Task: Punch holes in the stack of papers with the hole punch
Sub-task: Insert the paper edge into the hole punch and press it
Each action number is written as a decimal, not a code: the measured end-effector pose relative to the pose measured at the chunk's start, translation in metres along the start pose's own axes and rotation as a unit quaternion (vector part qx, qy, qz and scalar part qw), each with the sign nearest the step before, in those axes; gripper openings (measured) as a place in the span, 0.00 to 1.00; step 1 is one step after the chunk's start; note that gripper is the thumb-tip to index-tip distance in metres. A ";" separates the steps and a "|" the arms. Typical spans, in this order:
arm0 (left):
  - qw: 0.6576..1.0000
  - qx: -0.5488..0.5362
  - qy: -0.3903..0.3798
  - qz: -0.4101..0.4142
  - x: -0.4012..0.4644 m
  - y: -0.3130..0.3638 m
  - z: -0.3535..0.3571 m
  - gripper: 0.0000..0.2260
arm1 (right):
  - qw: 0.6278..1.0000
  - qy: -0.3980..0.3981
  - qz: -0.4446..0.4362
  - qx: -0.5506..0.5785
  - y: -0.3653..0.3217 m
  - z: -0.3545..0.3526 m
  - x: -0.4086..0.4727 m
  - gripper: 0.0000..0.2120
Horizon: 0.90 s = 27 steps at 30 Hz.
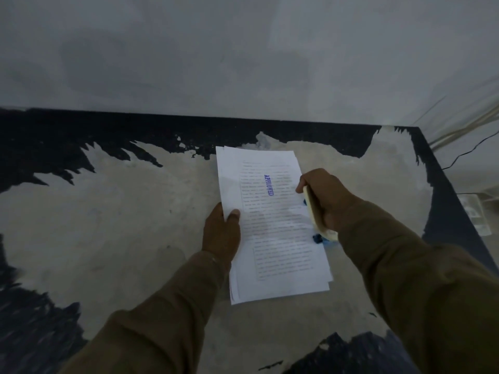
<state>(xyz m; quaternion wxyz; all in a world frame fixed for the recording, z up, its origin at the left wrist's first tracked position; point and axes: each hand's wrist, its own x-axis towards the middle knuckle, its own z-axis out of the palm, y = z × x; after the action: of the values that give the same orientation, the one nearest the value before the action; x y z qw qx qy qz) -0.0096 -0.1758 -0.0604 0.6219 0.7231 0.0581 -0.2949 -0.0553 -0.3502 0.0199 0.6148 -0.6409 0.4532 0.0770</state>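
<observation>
The papers (pixel 272 225) are lying on the counter (pixel 121 225), toward its far right corner, with their long side running away from the person. The left hand (pixel 221 233) is pinching the stack's left edge, thumb on top and fingers going underneath. The right hand (pixel 324 201) is clenching around the punch (pixel 317 220), a cream lever over a blue base, which is sitting at the stack's right edge.

The sheets are probably handling as light, floppy and slippery against each other; their corners are already fanning out, so squaring the edges and holding near the punched side looks wise. The punch looks rigid and is likely needing a firm press on the lever.

Counting: one stack, sheet number unclear; one punch; two hands.
</observation>
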 end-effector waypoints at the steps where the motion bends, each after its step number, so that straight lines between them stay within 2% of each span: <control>1: 1.000 0.001 0.001 0.000 0.000 -0.001 0.000 0.13 | 1.000 0.003 -0.003 0.001 0.000 0.001 0.000 0.09; 7: 1.000 0.005 -0.005 0.001 -0.001 -0.001 -0.002 0.13 | 1.000 0.011 0.000 -0.008 -0.003 0.004 -0.004 0.09; 11: 1.000 0.009 -0.012 0.005 -0.001 -0.001 -0.004 0.13 | 0.999 0.020 -0.019 -0.029 -0.003 0.007 -0.006 0.12; 16: 1.000 -0.001 -0.015 0.004 -0.002 -0.001 -0.007 0.12 | 0.997 0.066 -0.029 -0.041 -0.005 0.011 -0.005 0.08; 20: 1.000 -0.003 -0.015 0.004 -0.002 -0.001 -0.011 0.13 | 0.997 0.063 -0.026 -0.041 -0.005 0.012 -0.009 0.18; 23: 1.000 -0.003 -0.016 -0.002 -0.001 0.001 -0.017 0.14 | 0.999 0.045 -0.012 -0.002 -0.002 0.008 -0.008 0.16; 25: 1.000 0.005 -0.010 0.003 0.000 0.002 -0.025 0.13 | 0.995 0.093 -0.026 -0.027 -0.001 0.005 -0.007 0.16; 27: 1.000 0.028 0.001 0.005 0.001 0.004 -0.035 0.13 | 0.957 0.243 -0.095 -0.123 0.001 0.002 -0.015 0.19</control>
<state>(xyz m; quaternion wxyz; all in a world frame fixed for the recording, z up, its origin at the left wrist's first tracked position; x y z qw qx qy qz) 0.0048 -0.1445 -0.0558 0.6029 0.7407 0.0464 -0.2927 -0.0633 -0.3409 0.0282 0.4072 -0.7508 0.5130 -0.0852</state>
